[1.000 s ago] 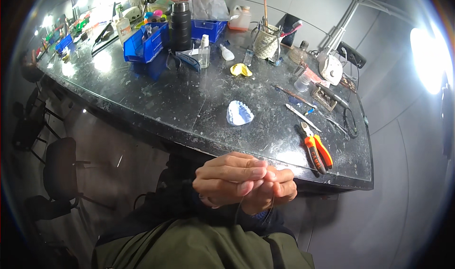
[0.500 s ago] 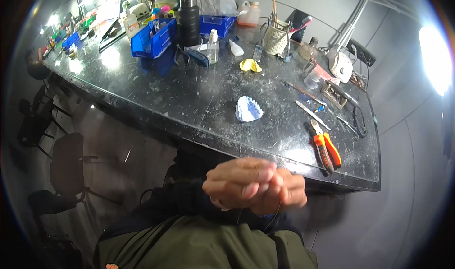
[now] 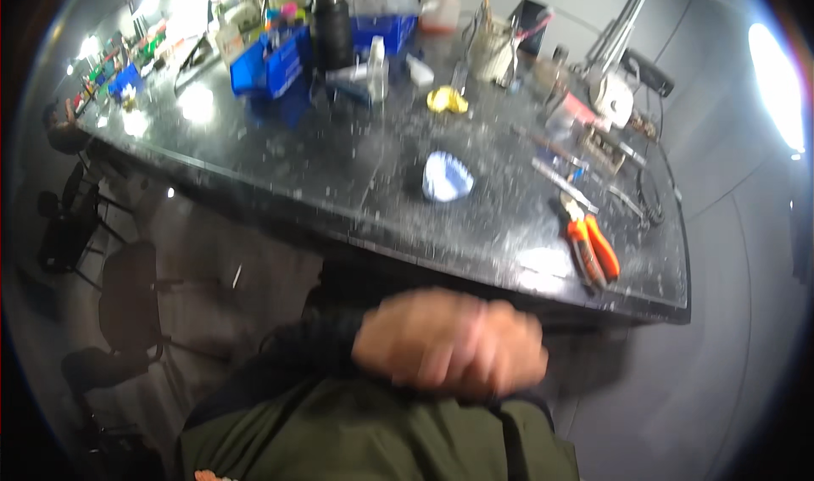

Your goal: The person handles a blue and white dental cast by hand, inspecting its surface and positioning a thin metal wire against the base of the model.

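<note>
Orange-handled metal pliers [image 3: 582,243] could fall if left hand [image 3: 398,338] or right hand [image 3: 514,345] bumps them; finger grip I can't tell.

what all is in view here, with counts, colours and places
Tooth model: 1, pale blue-white, mid-bench
Pliers: 1, orange and black, right of model
Cupped piece: 1, yellow, beyond the model
Bins: at least 2, blue, back left
Flask: 1, black, between two bins
Bottle: 1, clear, right of flask
Jug: 1, pale, reddish below, back
Tool holder: 1, whitish, back
Slim tools: several, mixed, bench's right end
Lamp: 1, glowing white, far right
Bench: 1, black, centre
Chairs: at least 2, dark, left floor
Garment: 1, olive and black, lower edge
Left hand: 1, blurred, before bench
Right hand: 1, blurred, beside it
</note>
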The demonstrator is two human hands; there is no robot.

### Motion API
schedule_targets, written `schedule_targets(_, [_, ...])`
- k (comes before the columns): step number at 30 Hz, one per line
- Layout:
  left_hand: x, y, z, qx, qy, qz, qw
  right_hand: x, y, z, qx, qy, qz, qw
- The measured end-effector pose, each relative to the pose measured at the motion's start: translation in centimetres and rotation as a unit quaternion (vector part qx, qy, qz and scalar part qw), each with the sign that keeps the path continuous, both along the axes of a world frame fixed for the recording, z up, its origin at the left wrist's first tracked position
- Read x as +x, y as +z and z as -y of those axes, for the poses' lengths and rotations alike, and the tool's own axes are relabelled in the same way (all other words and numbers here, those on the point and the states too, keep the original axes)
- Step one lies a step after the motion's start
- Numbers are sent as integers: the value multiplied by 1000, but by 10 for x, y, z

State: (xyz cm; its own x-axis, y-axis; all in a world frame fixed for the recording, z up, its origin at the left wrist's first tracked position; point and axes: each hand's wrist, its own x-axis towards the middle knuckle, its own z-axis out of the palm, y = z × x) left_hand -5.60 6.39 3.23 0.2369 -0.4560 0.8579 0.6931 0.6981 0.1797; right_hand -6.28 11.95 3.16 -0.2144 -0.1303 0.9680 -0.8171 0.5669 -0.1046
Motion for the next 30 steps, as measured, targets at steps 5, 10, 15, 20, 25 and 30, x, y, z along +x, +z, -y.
schedule_targets(5, [15, -4, 19, 71, -203, 71, 974, 2, -12, 17, -336, 578, 226, 708])
schedule_targets(10, [5, -14, 25, 25, -247, 21, 968, 1, -9, 23, -322, 552, 192, 745])
schedule_targets(15, [-7, -12, 27, -99, -67, -117, 986, 8, -14, 18, -324, 529, 160, 768])
schedule_targets(20, [-7, -14, 16, -71, 207, 16, 976, -11, -31, 26, -216, 381, -27, 899])
schedule_targets(25, [14, -37, 21, -159, 290, 33, 943, 17, -33, 21, -319, 606, 62, 726])
schedule_targets(30, [-24, -10, -3, -15, 534, -35, 844, 4, -12, 28, -229, 301, -136, 915])
